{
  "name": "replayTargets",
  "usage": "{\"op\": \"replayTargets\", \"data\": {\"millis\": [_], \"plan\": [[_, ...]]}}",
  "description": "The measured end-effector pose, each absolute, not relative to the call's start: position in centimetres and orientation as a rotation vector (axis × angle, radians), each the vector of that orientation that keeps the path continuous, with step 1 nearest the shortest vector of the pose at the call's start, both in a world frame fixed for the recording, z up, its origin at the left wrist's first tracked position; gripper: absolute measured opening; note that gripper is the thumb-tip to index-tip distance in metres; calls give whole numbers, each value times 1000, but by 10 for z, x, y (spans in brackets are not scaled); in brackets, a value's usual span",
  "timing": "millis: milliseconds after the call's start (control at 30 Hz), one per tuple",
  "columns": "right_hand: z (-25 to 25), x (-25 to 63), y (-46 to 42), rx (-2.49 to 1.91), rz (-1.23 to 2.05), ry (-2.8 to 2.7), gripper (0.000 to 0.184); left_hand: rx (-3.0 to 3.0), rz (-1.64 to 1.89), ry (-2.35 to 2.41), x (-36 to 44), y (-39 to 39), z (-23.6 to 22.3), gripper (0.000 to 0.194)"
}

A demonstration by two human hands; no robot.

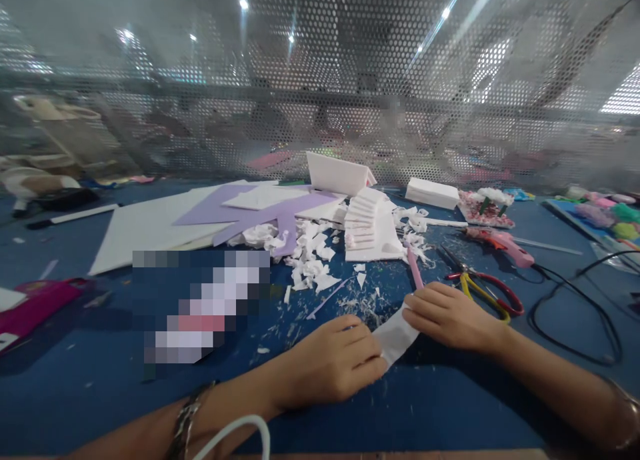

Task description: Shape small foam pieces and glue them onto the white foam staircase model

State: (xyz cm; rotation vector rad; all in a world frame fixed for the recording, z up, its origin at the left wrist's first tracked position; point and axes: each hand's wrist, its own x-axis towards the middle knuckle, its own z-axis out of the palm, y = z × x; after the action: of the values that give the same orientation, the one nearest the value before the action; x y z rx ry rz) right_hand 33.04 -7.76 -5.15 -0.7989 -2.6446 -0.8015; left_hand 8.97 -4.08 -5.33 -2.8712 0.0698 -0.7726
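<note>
Between my two hands a short white strip [397, 339], of paper or thin foam, is held at a slant above the blue table [430, 407]. My left hand [335, 357] has its fingers curled over the strip's lower left end. Closed over the upper right end is my right hand [453, 317]. A slim pink stick-like tool [414, 267] stands out just beyond the right fingertips; its lower end is hidden. Torn white scraps [313, 257] and small crumbs lie in front of the hands. Beyond them sits a white foam piece with stepped strips [370, 230].
Scissors [480, 287] and a pink glue gun [505, 245] with a looping black cord [533, 320] lie on the right. Purple and white sheets [150, 230] spread at back left. A folded white board [337, 173] stands before a perforated metal screen [320, 67].
</note>
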Motion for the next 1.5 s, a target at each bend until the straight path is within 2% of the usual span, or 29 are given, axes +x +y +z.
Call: {"op": "replayTargets", "data": {"millis": [233, 467, 633, 833, 933, 1000, 1100, 1233, 1400, 1500], "plan": [[-49, 340, -73, -889, -837, -2643, 15, -3262, -443, -130, 85, -38, -54, 12], [-51, 342, -72, -1018, -774, -2732, 12, -3527, -277, -591, 83, -43, -51, 19], [-47, 353, -73, -1194, -867, -2640, 19, -3497, -273, -522, 81, -43, -51, 20], [-40, 368, -71, -1546, -838, -2529, 37, -3247, -387, -284, 82, -43, -52, 21], [-32, 361, -78, -1482, -678, -2387, 28, -3101, -444, -231, 84, -42, -55, 21], [-28, 345, -89, -1316, -447, -2356, 20, -3055, -472, -220, 85, -42, -56, 23], [-28, 311, -109, -1097, -91, -2563, 17, -3100, -484, -238, 83, -43, -56, 21], [-39, 279, -118, -1126, 98, -2743, 24, -3233, -516, -330, 78, -44, -55, 15], [-53, 275, -103, -1162, 472, -2561, 10, -3463, -552, -497, 74, -44, -58, 16], [-58, 277, -99, -1159, 588, -2436, 7, -3547, -523, -613, 73, -45, -58, 17]]}}
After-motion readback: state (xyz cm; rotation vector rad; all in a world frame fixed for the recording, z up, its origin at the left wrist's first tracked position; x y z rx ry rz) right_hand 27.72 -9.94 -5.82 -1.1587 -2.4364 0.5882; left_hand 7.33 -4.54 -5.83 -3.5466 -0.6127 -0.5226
